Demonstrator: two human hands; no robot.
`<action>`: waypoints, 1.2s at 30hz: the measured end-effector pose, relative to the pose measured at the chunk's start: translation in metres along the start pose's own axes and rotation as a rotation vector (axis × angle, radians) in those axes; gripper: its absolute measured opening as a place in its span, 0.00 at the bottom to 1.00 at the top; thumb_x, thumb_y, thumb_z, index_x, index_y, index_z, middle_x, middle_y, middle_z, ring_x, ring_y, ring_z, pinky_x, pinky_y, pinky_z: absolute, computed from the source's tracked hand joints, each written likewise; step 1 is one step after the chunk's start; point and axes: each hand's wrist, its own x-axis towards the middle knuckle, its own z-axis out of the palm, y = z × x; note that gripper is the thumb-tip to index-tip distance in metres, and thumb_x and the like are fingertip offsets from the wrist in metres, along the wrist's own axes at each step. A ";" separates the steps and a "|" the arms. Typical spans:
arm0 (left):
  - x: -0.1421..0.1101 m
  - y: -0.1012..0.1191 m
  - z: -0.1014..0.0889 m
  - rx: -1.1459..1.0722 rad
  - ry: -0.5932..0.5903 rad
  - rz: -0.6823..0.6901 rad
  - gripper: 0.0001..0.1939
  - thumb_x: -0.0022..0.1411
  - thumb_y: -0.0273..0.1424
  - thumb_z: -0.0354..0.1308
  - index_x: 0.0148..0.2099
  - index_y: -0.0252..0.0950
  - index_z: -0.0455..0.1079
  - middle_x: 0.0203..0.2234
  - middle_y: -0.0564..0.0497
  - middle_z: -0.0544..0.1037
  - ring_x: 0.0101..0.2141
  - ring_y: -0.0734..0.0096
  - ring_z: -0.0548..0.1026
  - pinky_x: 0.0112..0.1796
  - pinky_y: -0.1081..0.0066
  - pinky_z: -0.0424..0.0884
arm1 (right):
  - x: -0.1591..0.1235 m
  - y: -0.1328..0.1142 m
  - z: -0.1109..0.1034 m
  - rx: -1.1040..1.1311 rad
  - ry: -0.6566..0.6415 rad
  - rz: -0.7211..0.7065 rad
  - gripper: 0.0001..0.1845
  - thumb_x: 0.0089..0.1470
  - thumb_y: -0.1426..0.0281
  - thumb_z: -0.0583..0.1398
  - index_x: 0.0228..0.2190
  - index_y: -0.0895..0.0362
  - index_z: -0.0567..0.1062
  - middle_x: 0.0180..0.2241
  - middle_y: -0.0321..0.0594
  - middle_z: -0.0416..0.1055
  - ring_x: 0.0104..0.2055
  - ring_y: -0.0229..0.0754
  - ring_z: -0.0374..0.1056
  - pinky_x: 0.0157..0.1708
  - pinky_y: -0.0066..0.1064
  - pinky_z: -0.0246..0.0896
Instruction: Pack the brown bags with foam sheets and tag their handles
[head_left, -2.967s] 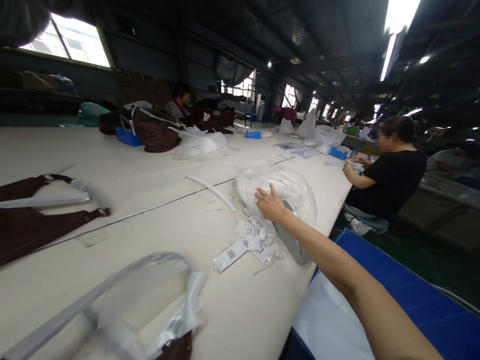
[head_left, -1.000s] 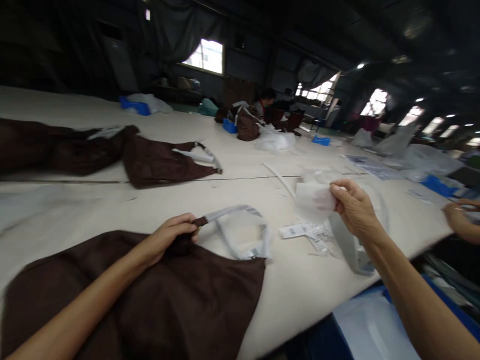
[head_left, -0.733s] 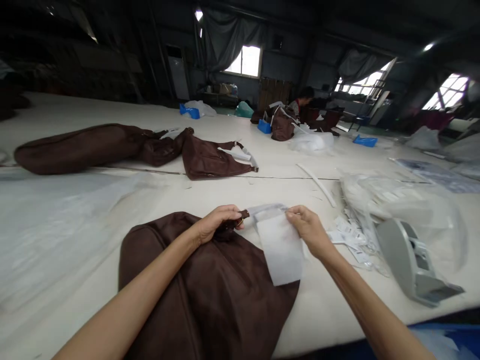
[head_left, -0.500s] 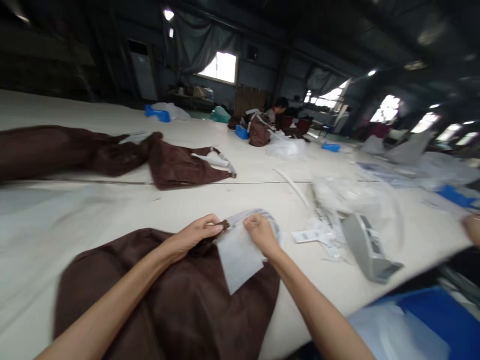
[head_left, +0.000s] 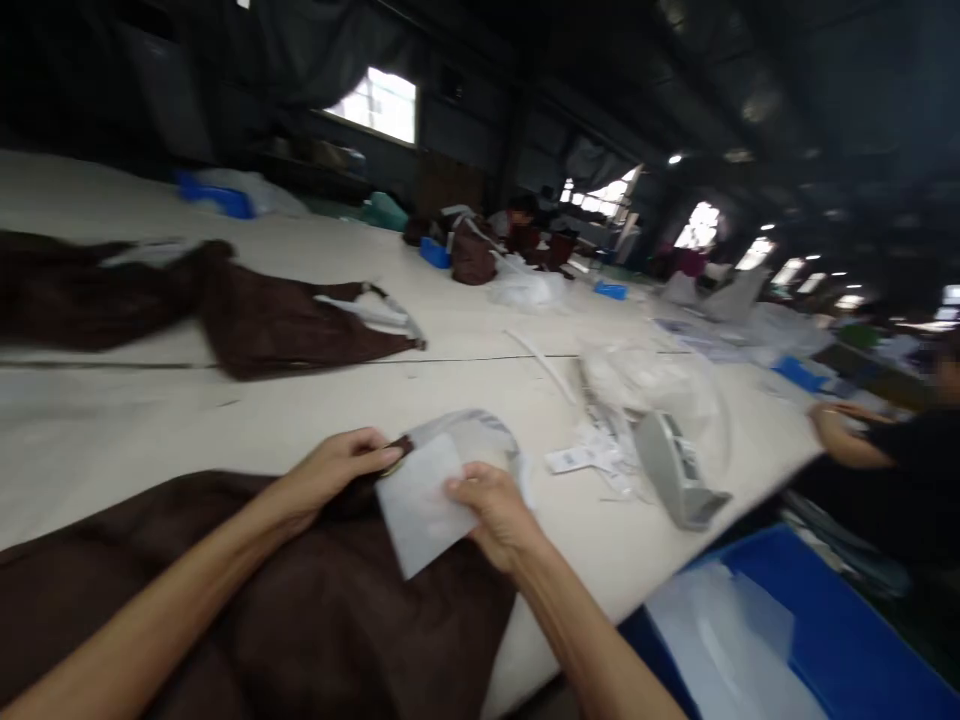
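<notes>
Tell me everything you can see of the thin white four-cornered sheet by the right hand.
The thin white four-cornered sheet looks plain and perhaps slightly translucent; whether it is paper or plastic cannot be told. It appears mostly flat and is tilted, one corner pointing down. The right hand grips its right side. It is held over the dark brown, soft-looking bag, its upper left corner close to the left hand. Whether it touches either is unclear.

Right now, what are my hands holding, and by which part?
Your left hand holds the brown bag by its strap end; your right hand holds a white sheet near its right edge.
</notes>
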 end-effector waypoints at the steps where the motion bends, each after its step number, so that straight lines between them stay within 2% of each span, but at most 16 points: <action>1: -0.005 -0.001 -0.004 -0.002 0.019 -0.029 0.18 0.47 0.46 0.67 0.25 0.36 0.69 0.18 0.57 0.70 0.22 0.71 0.65 0.25 0.74 0.57 | -0.001 0.001 -0.005 -0.005 -0.015 0.022 0.23 0.25 0.61 0.71 0.23 0.54 0.68 0.21 0.32 0.71 0.22 0.38 0.65 0.20 0.29 0.61; 5: -0.008 -0.009 -0.009 -0.052 0.044 -0.058 0.19 0.48 0.47 0.64 0.31 0.35 0.71 0.24 0.53 0.72 0.26 0.70 0.66 0.29 0.72 0.59 | 0.011 0.005 -0.019 -0.119 -0.029 0.087 0.14 0.27 0.69 0.67 0.21 0.58 0.70 0.15 0.31 0.66 0.16 0.34 0.58 0.14 0.24 0.50; 8: -0.009 -0.010 -0.007 -0.062 0.040 -0.037 0.19 0.50 0.47 0.62 0.33 0.35 0.72 0.26 0.51 0.74 0.29 0.67 0.68 0.33 0.70 0.62 | 0.019 0.006 -0.017 -0.179 -0.034 0.077 0.08 0.28 0.72 0.64 0.18 0.59 0.71 0.13 0.32 0.64 0.15 0.32 0.55 0.14 0.23 0.45; 11: -0.011 -0.010 -0.007 -0.034 0.046 -0.001 0.18 0.50 0.46 0.62 0.34 0.36 0.74 0.34 0.47 0.76 0.39 0.60 0.72 0.43 0.65 0.65 | 0.033 0.004 -0.001 -0.184 -0.064 0.061 0.06 0.29 0.74 0.63 0.18 0.60 0.73 0.13 0.32 0.64 0.15 0.33 0.55 0.14 0.24 0.43; 14: -0.011 -0.013 -0.010 0.002 0.060 0.033 0.16 0.49 0.45 0.64 0.32 0.37 0.75 0.49 0.45 0.73 0.54 0.52 0.66 0.57 0.61 0.57 | 0.047 0.003 0.021 -0.119 -0.132 0.059 0.07 0.29 0.74 0.63 0.20 0.60 0.75 0.14 0.33 0.66 0.16 0.34 0.56 0.16 0.26 0.48; 16: -0.010 -0.015 -0.011 0.007 0.058 0.044 0.16 0.49 0.45 0.64 0.32 0.38 0.75 0.53 0.46 0.70 0.58 0.50 0.62 0.60 0.60 0.52 | 0.051 0.002 0.032 -0.044 -0.177 0.046 0.09 0.29 0.74 0.63 0.22 0.60 0.75 0.18 0.33 0.69 0.18 0.34 0.58 0.19 0.27 0.54; 20: -0.007 -0.017 -0.008 -0.030 0.049 0.044 0.17 0.48 0.46 0.65 0.32 0.37 0.75 0.49 0.46 0.73 0.56 0.49 0.64 0.59 0.59 0.55 | 0.049 0.002 0.039 0.087 -0.237 0.026 0.10 0.32 0.72 0.64 0.25 0.59 0.76 0.25 0.35 0.75 0.25 0.37 0.66 0.28 0.29 0.63; 23: -0.006 -0.019 -0.005 -0.099 0.076 0.030 0.20 0.44 0.46 0.69 0.35 0.37 0.74 0.45 0.45 0.75 0.53 0.51 0.67 0.56 0.61 0.60 | 0.050 0.004 0.041 0.118 -0.279 0.018 0.12 0.35 0.69 0.69 0.26 0.60 0.78 0.25 0.38 0.76 0.26 0.40 0.69 0.32 0.31 0.65; 26: -0.005 -0.024 -0.007 -0.209 0.206 -0.007 0.31 0.45 0.48 0.69 0.48 0.38 0.69 0.55 0.43 0.69 0.56 0.56 0.65 0.54 0.64 0.62 | 0.055 0.007 0.041 0.120 -0.309 -0.003 0.16 0.33 0.70 0.72 0.28 0.62 0.80 0.24 0.40 0.77 0.26 0.41 0.71 0.33 0.31 0.66; 28: -0.004 -0.027 -0.010 -0.293 0.277 -0.062 0.34 0.49 0.52 0.66 0.51 0.37 0.67 0.58 0.39 0.66 0.57 0.57 0.65 0.52 0.65 0.63 | 0.059 0.008 0.040 0.117 -0.319 -0.010 0.16 0.32 0.71 0.73 0.28 0.63 0.80 0.26 0.42 0.78 0.26 0.41 0.72 0.32 0.31 0.66; 30: -0.002 -0.029 -0.012 -0.366 0.264 -0.128 0.34 0.49 0.56 0.64 0.46 0.33 0.69 0.51 0.36 0.72 0.51 0.56 0.71 0.49 0.64 0.66 | 0.062 0.010 0.038 0.110 -0.325 -0.011 0.15 0.33 0.71 0.73 0.28 0.63 0.80 0.26 0.43 0.79 0.26 0.42 0.72 0.31 0.31 0.67; 33: 0.000 -0.029 -0.014 -0.439 0.183 -0.210 0.33 0.44 0.57 0.66 0.35 0.29 0.73 0.33 0.39 0.79 0.36 0.57 0.76 0.43 0.63 0.69 | 0.062 0.012 0.035 0.110 -0.325 -0.013 0.15 0.34 0.71 0.73 0.28 0.63 0.80 0.26 0.43 0.79 0.26 0.41 0.72 0.30 0.30 0.67; 36: 0.000 -0.028 -0.015 -0.499 0.203 -0.230 0.27 0.42 0.51 0.70 0.32 0.31 0.73 0.28 0.44 0.79 0.31 0.62 0.75 0.39 0.66 0.69 | 0.060 0.012 0.033 0.129 -0.306 -0.020 0.15 0.32 0.72 0.74 0.28 0.63 0.81 0.28 0.43 0.80 0.28 0.41 0.73 0.32 0.29 0.68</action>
